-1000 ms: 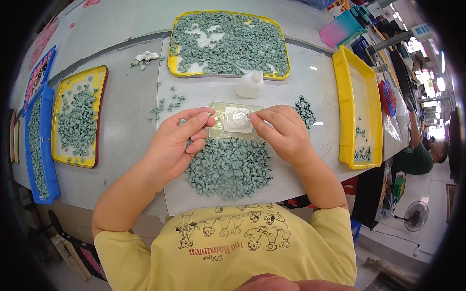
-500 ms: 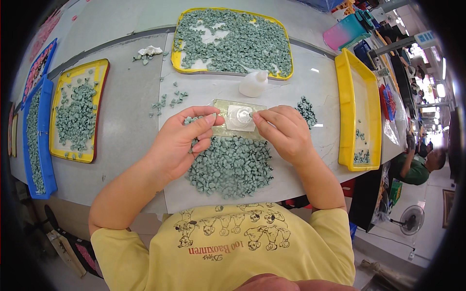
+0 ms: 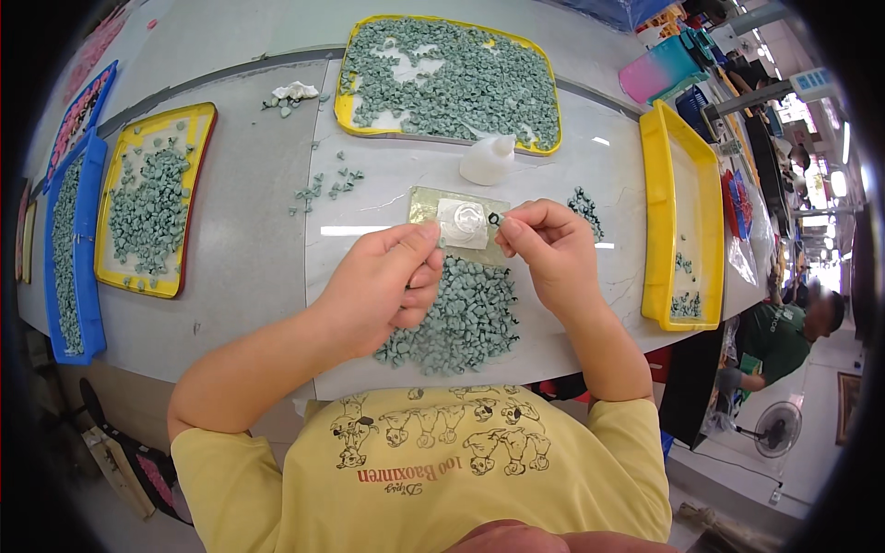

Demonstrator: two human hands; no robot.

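My right hand (image 3: 553, 249) pinches a small dark ring-like piece (image 3: 495, 219) between thumb and fingertips, just right of a white square (image 3: 463, 224) with a round, shiny clear patch. That square lies on a pale yellowish plate (image 3: 424, 203). To its left, my left hand (image 3: 392, 286) is closed, thumb against forefinger; what it holds is hidden. Below both hands spreads a heap of small grey-green pieces (image 3: 461, 318), partly covered by my left hand. A white squeeze bottle (image 3: 487, 161) with a pointed nozzle stands behind the plate.
A yellow-rimmed tray (image 3: 346, 115) of green pieces lies at the back, another yellow tray (image 3: 109, 249) at left beside a blue bin (image 3: 89, 323). A yellow bin (image 3: 656, 230) and a small dark-green pile (image 3: 584, 212) are at right. Loose pieces (image 3: 346, 180) lie left of the plate.
My left hand has closed and turned, hiding the green pieces that showed in its palm. My right hand has drawn slightly right, off the white square, with the dark ring-like piece now visible.
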